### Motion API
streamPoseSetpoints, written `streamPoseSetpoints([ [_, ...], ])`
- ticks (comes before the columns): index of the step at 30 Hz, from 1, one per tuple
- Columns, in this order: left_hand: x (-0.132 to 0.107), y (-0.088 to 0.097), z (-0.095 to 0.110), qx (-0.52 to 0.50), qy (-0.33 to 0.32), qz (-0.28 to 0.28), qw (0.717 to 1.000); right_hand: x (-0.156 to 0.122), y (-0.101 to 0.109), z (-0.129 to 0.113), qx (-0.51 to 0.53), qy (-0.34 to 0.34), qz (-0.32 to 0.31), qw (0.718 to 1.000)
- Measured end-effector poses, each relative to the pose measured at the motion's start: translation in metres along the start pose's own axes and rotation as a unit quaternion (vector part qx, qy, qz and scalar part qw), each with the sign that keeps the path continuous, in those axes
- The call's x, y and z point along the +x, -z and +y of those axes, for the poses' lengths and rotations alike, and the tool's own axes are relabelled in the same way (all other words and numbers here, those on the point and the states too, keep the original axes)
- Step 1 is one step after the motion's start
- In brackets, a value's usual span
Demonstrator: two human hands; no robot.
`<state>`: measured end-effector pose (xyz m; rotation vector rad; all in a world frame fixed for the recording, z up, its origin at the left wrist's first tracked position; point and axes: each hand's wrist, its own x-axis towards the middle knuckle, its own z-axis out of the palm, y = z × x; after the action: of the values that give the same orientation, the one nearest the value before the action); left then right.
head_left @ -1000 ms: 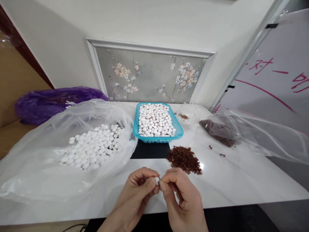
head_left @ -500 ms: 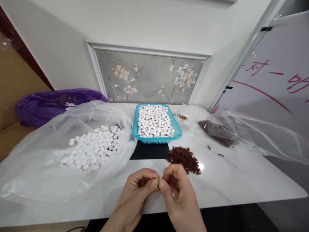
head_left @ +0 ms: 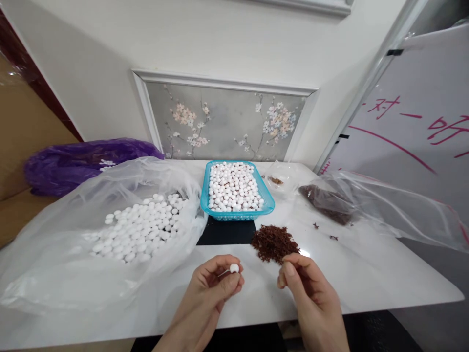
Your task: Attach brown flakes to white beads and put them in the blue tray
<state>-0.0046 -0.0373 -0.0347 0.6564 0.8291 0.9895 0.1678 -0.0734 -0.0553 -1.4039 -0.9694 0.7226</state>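
Between the thumb and fingers of my left hand (head_left: 207, 296) is a small white ball (head_left: 234, 268), with a dark spot on its lower side. My right hand (head_left: 313, 296) is closed in a pinch at the near right edge of a pile of small dark-brown star-shaped pieces (head_left: 273, 242). What its fingertips hold, if anything, is hidden. Behind the pile stands a blue plastic basket (head_left: 242, 215) filled with white balls, brown bits showing among them. A clear plastic bag (head_left: 62, 254) to the left lies open with many loose white balls (head_left: 135, 230) inside.
A purple bag (head_left: 69, 164) lies at the back left. On the right, a clear bag holds brown material (head_left: 326, 203), near a smaller clear bag (head_left: 287, 178). Two loose brown pieces lie on the white table (head_left: 384, 278). A whiteboard (head_left: 410, 107) rises beyond.
My hands were together at the fingertips and have parted. The right hand moved right to the brown pile; the left stayed nearly in place, and the white ball in it now shows.
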Motion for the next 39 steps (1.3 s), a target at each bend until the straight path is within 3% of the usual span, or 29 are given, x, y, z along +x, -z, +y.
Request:
streamPoseSetpoints([
  [7, -0.001, 0.001, 0.0, 0.009, -0.017, -0.006, 1.0, 0.003, 0.009, -0.005, -0.053, 0.029, 0.065, 0.996],
  [12, 0.0, 0.002, -0.002, 0.024, -0.043, -0.015, 0.999, 0.007, 0.01, 0.008, -0.145, 0.096, 0.019, 0.985],
  [17, 0.001, 0.001, -0.004, 0.031, -0.054, -0.015, 0.998, 0.014, -0.005, 0.012, -0.307, 0.196, -0.044, 0.93],
  [22, 0.002, -0.003, -0.003, 0.022, -0.033, 0.041, 0.998, 0.021, -0.025, 0.008, -0.491, 0.169, -0.066, 0.852],
  [25, 0.001, -0.007, -0.002, 0.014, -0.033, 0.064, 0.997, 0.023, -0.03, 0.008, -0.532, 0.159, -0.062, 0.83],
  [30, -0.001, -0.01, -0.002, 0.007, -0.033, 0.075, 0.997, 0.023, -0.029, 0.01, -0.524, 0.17, -0.056, 0.833],
  [35, 0.002, -0.013, 0.003, 0.084, -0.1, 0.052, 0.99, 0.017, -0.025, 0.015, -0.435, 0.208, -0.022, 0.876],
  [37, 0.01, -0.019, 0.012, 0.173, -0.168, 0.044, 0.969, 0.016, -0.025, 0.018, -0.404, 0.225, -0.008, 0.887],
  [39, 0.026, -0.027, 0.026, 0.306, -0.259, 0.051, 0.915, 0.015, -0.026, 0.021, -0.381, 0.242, 0.001, 0.892],
])
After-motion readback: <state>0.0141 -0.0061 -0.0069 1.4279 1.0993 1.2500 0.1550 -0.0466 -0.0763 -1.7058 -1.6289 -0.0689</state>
